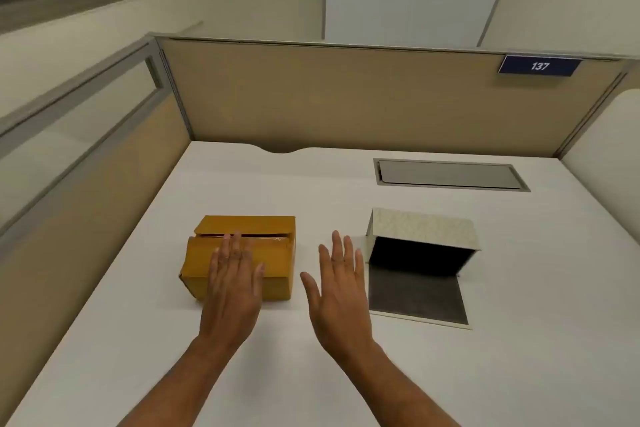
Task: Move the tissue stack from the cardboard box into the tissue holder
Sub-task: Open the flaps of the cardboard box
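Observation:
A yellow-brown cardboard box (273,253) lies on the white desk, left of centre, its top flaps folded down with a narrow slit between them. The tissue stack is hidden inside. My left hand (233,284) lies flat over the box's near flap, fingers stretched, holding nothing. My right hand (341,282) hovers with fingers spread between the box and the tissue holder (420,229), touching neither. The holder is a pale patterned box, open toward me, with a dark inside and its dark-lined flap lying flat on the desk.
A grey cable hatch (450,175) is set into the white desk (311,191) at the back right. Beige partition walls (346,97) close the desk at the back and left; a blue "137" sign (539,66) hangs at the upper right.

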